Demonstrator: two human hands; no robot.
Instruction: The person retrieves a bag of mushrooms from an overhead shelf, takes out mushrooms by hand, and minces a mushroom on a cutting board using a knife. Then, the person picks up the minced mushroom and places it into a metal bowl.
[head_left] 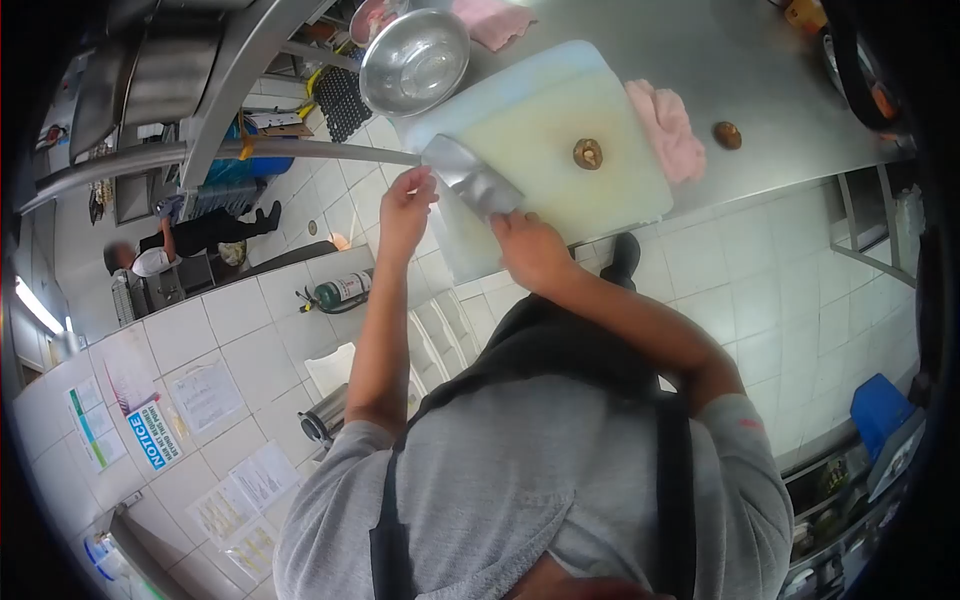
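One cleaver [468, 176] is gripped by its handle in the right hand [525, 245], its broad blade pointing to about 11 o'clock, over the near-left part of a pale cutting board [530, 120]; at 10 o'clock from that hand, the left hand [408, 205] is raised just beside the blade's far end, fingers loosely curled; whether they touch the blade or pinch anything, I cannot tell; at 1 o'clock from the right hand, a brown mushroom [588, 153] lies on the board, pale stem side up; at 2 o'clock, a pink cloth [667, 130] lies against the board's edge, and beyond it a second mushroom [727, 135] sits directly on the metal table [650, 45]; at 11 o'clock stands a steel bowl [414, 62]; toward 12 o'clock, past the board, lies another pink cloth [495, 20].
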